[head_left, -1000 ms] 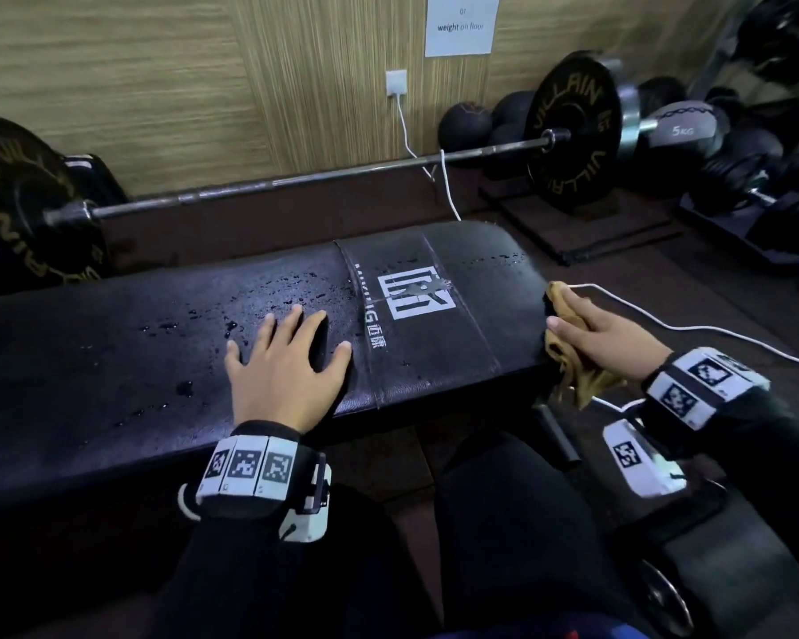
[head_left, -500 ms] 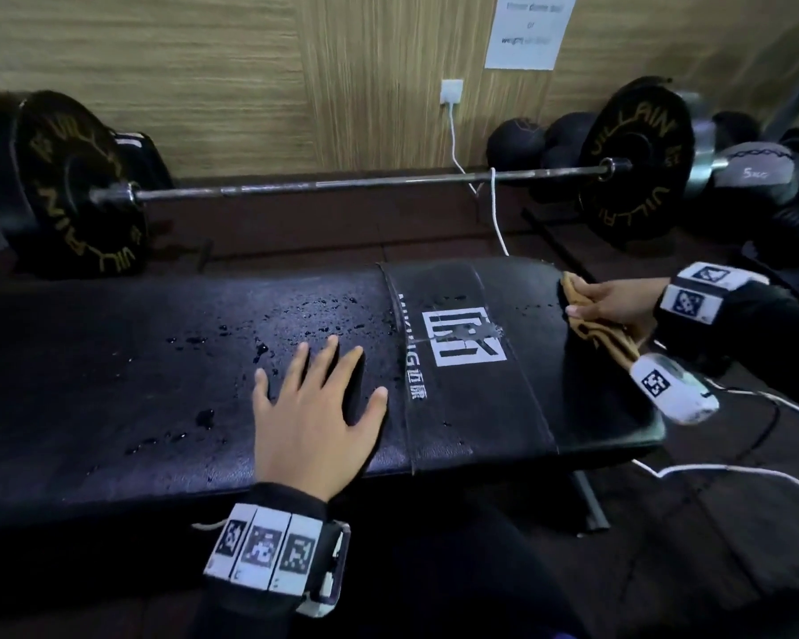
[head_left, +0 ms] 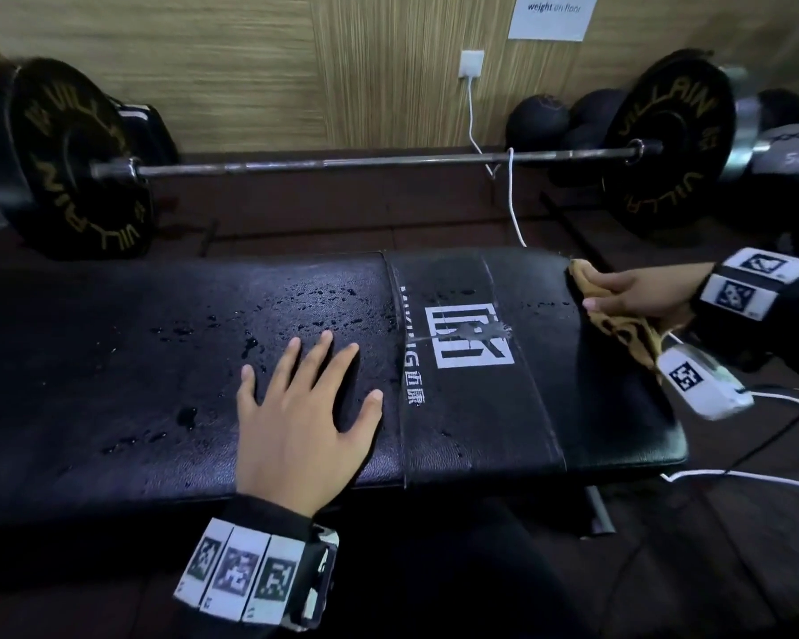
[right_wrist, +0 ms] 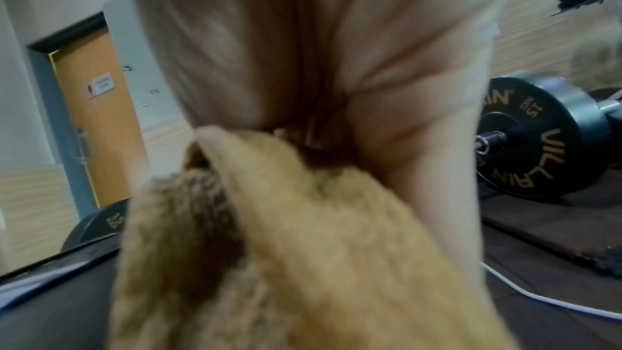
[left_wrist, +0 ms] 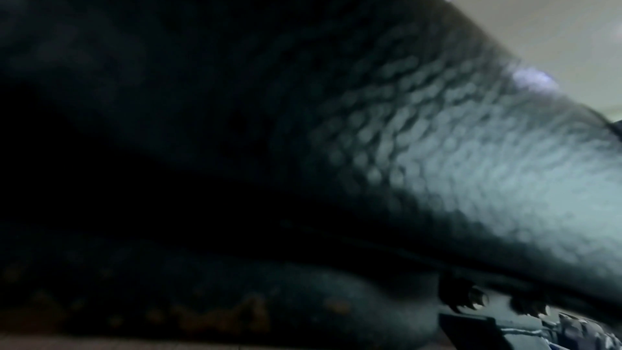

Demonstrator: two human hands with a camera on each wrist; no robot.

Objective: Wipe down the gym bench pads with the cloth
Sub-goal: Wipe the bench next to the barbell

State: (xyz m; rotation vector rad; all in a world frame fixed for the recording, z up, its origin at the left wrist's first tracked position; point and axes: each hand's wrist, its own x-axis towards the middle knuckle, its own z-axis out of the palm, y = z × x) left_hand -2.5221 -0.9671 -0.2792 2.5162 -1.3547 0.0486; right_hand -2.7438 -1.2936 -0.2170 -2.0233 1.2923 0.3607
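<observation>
The black gym bench pad (head_left: 111, 362) lies across the head view, dotted with water drops, with a white logo (head_left: 469, 336) on its right part. My left hand (head_left: 305, 408) rests flat on the pad, fingers spread, just left of the seam. My right hand (head_left: 628, 290) grips a tan cloth (head_left: 623, 332) at the pad's far right corner; the cloth hangs down over the right end. In the right wrist view the cloth (right_wrist: 303, 249) fills the lower frame under my palm (right_wrist: 303, 49). The left wrist view shows only the dark textured pad (left_wrist: 471, 169) up close.
A barbell (head_left: 365, 161) with black plates (head_left: 65, 163) lies on the floor behind the bench, against a wood-panel wall. Medicine balls (head_left: 540, 119) and dumbbells sit at the back right. White cables (head_left: 513, 200) run from a wall socket (head_left: 471, 63) across the floor to the right.
My right hand has carried the cloth from the near right end of the pad up to its far right corner. The left hand stays flat on the pad. The head view shifted.
</observation>
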